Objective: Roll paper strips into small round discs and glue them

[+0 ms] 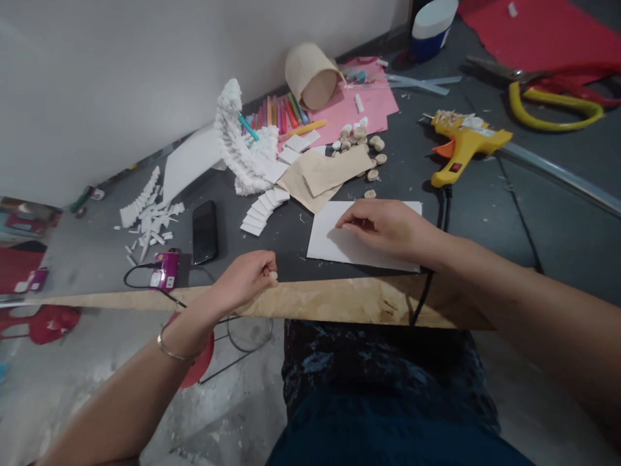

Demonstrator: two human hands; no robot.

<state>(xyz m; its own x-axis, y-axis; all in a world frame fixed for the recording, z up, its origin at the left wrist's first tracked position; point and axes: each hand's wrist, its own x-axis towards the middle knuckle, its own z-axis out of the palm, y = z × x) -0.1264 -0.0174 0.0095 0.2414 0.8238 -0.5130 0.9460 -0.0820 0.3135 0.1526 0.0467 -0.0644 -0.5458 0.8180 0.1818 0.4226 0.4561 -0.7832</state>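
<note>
Left grip [245,279]: thumb and fingers pressed together, pinching a small pale piece [273,276] at the tips, just above the plywood edge [310,303] of the surface [291,249]. The fingers hide most of the piece; possibly a wooden disc, but the view is too poor to confirm. Thin metal bangle [171,346] on that wrist.

Right grip [383,226]: fingers spread and lightly curved, tips resting on a white card sheet [330,236], no pinch. Card lies near the surface's front edge. Broad, even contact like this suits steadying a sheet; light pressure should limit sliding and creasing.

Just past the card: loose wooden discs [361,145] beside folded kraft paper [317,178]. To the right, a yellow glue gun [466,144], its black cord [431,278] running down past the right wrist and over the edge. To the left, curved rows of white foam strips [262,210], a black smartphone [204,232], and a foam arch [240,145]. Farther back: pink paper [373,97], coloured sticks [276,111], yellow-handled scissors [553,103].
</note>
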